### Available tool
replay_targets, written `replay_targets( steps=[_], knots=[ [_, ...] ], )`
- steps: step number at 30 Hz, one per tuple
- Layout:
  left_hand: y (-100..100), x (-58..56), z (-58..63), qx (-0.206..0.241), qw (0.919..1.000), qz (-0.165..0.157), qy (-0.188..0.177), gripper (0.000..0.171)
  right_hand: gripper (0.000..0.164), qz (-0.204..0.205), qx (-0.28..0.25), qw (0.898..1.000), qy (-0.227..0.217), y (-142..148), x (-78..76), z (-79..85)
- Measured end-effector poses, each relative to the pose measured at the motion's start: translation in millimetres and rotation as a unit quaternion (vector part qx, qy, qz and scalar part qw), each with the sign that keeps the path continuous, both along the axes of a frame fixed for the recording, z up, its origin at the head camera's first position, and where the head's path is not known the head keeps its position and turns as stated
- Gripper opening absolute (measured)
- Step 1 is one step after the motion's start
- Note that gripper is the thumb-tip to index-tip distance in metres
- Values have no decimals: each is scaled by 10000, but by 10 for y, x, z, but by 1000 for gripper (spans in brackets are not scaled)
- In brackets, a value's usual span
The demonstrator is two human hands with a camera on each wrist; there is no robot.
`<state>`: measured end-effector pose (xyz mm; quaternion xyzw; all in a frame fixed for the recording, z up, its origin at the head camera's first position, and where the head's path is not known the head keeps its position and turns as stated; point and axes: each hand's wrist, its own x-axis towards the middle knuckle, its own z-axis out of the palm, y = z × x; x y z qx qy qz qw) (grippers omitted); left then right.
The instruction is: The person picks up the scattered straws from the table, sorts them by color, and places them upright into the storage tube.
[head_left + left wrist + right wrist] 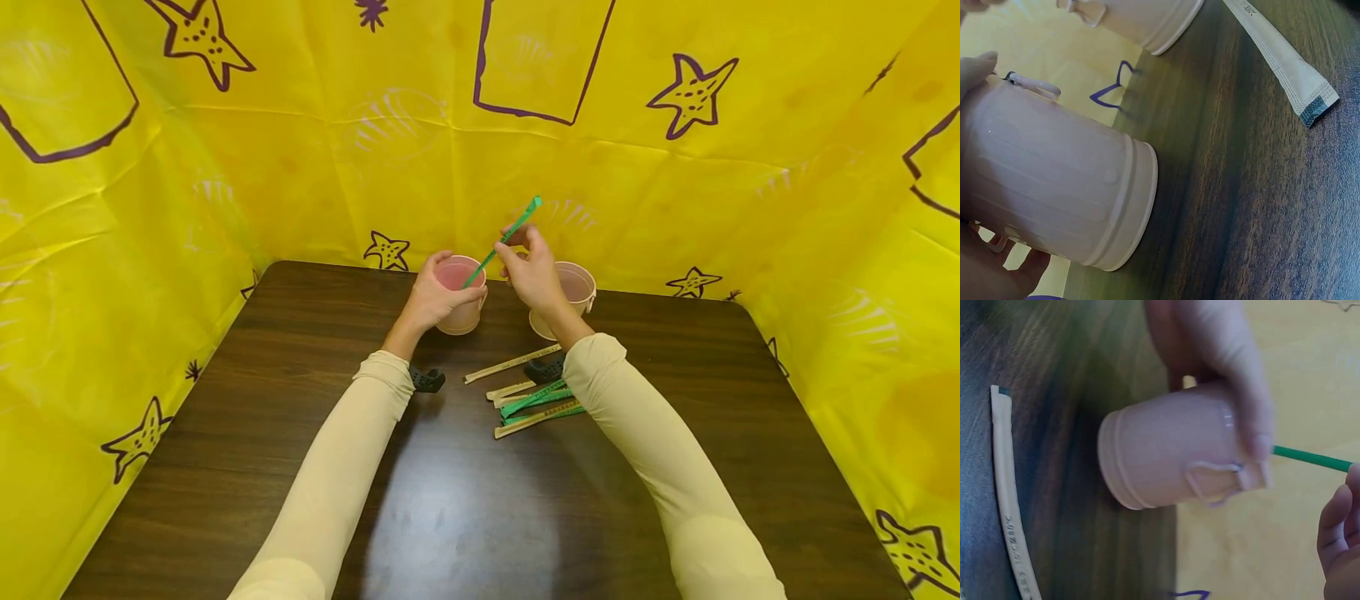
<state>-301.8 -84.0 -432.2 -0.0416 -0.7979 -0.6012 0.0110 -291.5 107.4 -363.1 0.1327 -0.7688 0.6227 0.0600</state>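
Centrally in frame, a green stick [521,221] slants into a pink bucket [459,322].
Left grip [435,295], spread wide, clasps the bucket; right grip [532,273], nearly closed, pinches the stick.

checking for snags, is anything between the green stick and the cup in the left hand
Nothing visible blocks it: the right hand pinches the green stick, and its lower end reaches into the mouth of the cup held by the left hand.

A seemingly narrow gap parts the buckets [1057,172].
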Motion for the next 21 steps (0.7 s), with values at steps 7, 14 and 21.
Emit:
replay_targets(
  steps=[7, 14, 21],
  knots=[
    [27, -2, 11, 37, 9999, -107, -22, 104, 35, 30, 79, 9996, -280, -96, -82, -213],
    [20, -9, 6, -9, 9999, -111, 11, 100, 38, 236, 13, 9995, -231, -141, -102, -259],
    [-21, -28, -16, 34, 9999, -101, 3, 100, 54, 383, 333, 9975, -500, -143, -82, -268]
  ],
)
